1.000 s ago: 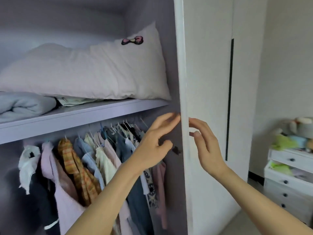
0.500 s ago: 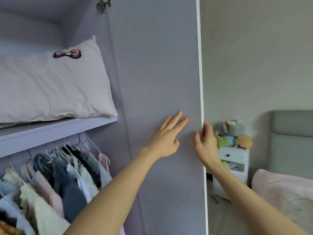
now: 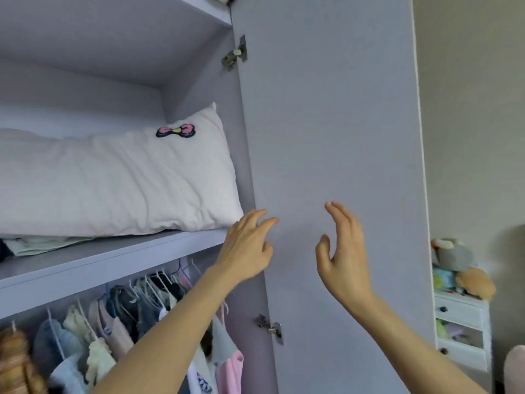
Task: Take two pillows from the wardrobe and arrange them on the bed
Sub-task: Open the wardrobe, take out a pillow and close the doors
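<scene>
A white pillow (image 3: 119, 180) with a pink bow patch lies on the wardrobe shelf (image 3: 113, 257), its right end against the side wall. The wardrobe door (image 3: 326, 123) stands swung wide open to the right. My left hand (image 3: 247, 248) is raised just below the pillow's right corner, fingers spread and relaxed, holding nothing. My right hand (image 3: 341, 251) hovers in front of the door's inner face, fingers straight, also empty. Only one pillow is clearly visible. A corner of the pink bed (image 3: 514, 368) shows at the lower right.
Folded light cloth (image 3: 37, 243) lies under the pillow on the shelf. Several garments (image 3: 127, 322) hang on a rail below. A white nightstand (image 3: 460, 328) with soft toys (image 3: 457, 265) on top stands right of the door. Door hinges (image 3: 268, 328) stick out near my forearm.
The door has swung fully open. Both hands have come off the door; the left moved toward the pillow's corner, the right left the door's edge. The view tilted upward.
</scene>
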A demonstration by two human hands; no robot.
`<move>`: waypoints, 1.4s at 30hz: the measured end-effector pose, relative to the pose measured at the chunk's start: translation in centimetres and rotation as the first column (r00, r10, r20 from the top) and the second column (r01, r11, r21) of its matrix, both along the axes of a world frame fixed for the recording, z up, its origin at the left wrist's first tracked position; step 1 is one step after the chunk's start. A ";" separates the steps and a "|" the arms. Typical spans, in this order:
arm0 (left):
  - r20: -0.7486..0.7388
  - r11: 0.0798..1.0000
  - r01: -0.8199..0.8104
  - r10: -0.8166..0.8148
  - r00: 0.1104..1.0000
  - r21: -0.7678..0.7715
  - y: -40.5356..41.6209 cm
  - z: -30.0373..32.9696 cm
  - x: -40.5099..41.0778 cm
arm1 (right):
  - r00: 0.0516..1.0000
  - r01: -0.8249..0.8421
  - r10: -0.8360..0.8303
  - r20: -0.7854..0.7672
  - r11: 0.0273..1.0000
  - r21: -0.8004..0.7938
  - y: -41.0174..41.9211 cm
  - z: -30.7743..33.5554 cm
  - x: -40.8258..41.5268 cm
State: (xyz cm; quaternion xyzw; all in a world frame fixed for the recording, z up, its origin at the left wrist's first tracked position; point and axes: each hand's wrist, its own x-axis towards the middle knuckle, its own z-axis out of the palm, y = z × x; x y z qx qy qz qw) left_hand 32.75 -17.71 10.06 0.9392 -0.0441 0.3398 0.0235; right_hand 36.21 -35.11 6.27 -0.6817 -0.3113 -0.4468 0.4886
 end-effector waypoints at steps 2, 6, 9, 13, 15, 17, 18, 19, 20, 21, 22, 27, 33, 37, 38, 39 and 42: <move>0.043 0.992 -0.128 0.128 0.991 -0.013 4.6 0.9 -2.1 | 0.997 -0.074 0.071 -0.037 0.994 -0.076 3.8 0.8 0.5; 0.048 0.916 -0.399 0.401 0.915 -0.052 13.6 2.3 -5.9 | 0.989 -0.148 0.138 -0.058 0.956 -0.252 11.8 3.1 2.2; 0.041 0.844 -0.533 0.536 0.844 -0.057 19.2 3.9 -7.9 | 0.990 -0.131 0.143 0.008 0.925 -0.357 17.3 6.2 3.8; 0.144 0.743 -0.668 0.667 0.731 -0.044 25.5 9.2 -8.5 | 0.980 -0.019 0.102 0.171 0.904 -0.428 25.1 12.3 6.5; 0.179 0.707 -0.705 0.701 0.690 -0.052 28.4 12.2 -7.4 | 0.969 0.020 0.092 0.227 0.894 -0.448 29.6 15.6 7.9; 0.172 0.708 -0.703 0.702 0.691 -0.064 30.0 14.8 -5.7 | 0.957 0.079 0.064 0.285 0.883 -0.462 32.8 18.5 8.8; 0.189 0.714 -0.697 0.695 0.694 -0.065 31.1 16.5 -4.4 | 0.947 0.100 0.059 0.315 0.879 -0.465 35.0 20.7 9.5; 0.200 0.715 -0.696 0.693 0.693 -0.063 31.8 17.5 -3.1 | 0.942 0.131 0.043 0.333 0.867 -0.481 36.6 22.2 10.2; 0.201 0.709 -0.702 0.699 0.686 -0.068 32.5 18.8 -1.8 | 0.944 0.165 0.017 0.331 0.842 -0.514 38.3 24.1 10.7; 0.193 0.693 -0.717 0.717 0.670 -0.084 33.2 20.0 -0.6 | 0.947 0.201 -0.016 0.320 0.807 -0.555 39.7 25.9 11.3; 0.166 0.661 -0.742 0.748 0.642 -0.110 33.8 20.8 0.4 | 0.954 0.226 -0.053 0.295 0.772 -0.594 41.0 27.4 11.8; 0.072 0.515 -0.854 0.857 0.511 -0.074 36.5 19.2 3.9 | 0.978 0.202 -0.166 0.129 0.581 -0.789 45.5 29.1 13.7; 0.397 0.597 -0.802 0.736 0.549 0.002 36.3 16.2 3.9 | 0.942 0.298 -0.137 0.307 0.761 -0.576 46.7 24.4 13.9; 0.684 0.708 -0.706 0.518 0.514 -0.006 33.5 16.6 1.3 | 0.906 0.281 -0.167 0.389 0.925 -0.257 42.9 25.4 12.1; 0.731 0.725 -0.689 0.466 0.498 0.007 32.5 16.8 0.5 | 0.900 0.264 -0.170 0.401 0.945 -0.192 41.5 25.4 11.2; 0.769 0.739 -0.674 0.424 0.477 0.010 31.4 17.1 -0.3 | 0.897 0.250 -0.178 0.405 0.959 -0.131 40.0 25.5 10.2; 0.849 0.798 -0.602 0.300 0.435 0.026 27.3 17.7 -3.1 | 0.891 0.214 -0.220 0.397 0.975 0.059 34.4 25.2 6.8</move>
